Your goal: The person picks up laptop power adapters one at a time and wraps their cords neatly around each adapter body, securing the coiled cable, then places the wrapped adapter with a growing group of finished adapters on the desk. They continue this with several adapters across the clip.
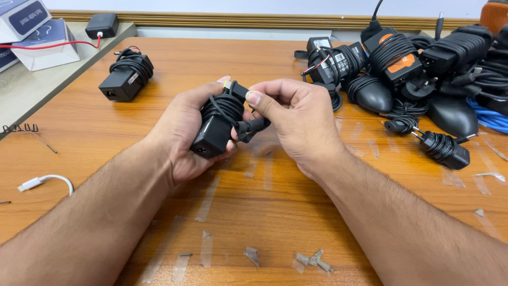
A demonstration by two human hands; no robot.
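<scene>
Both hands [182,132] [296,119] closed — black adapter [214,132]

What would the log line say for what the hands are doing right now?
left hand: holds black power adapter wrapped in cord | right hand: pinches cord end | table: adapter pile at right

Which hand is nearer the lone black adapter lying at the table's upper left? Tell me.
Left. The left hand is just right of and below that adapter; the right hand lies farther right, beyond the held adapter.
</scene>
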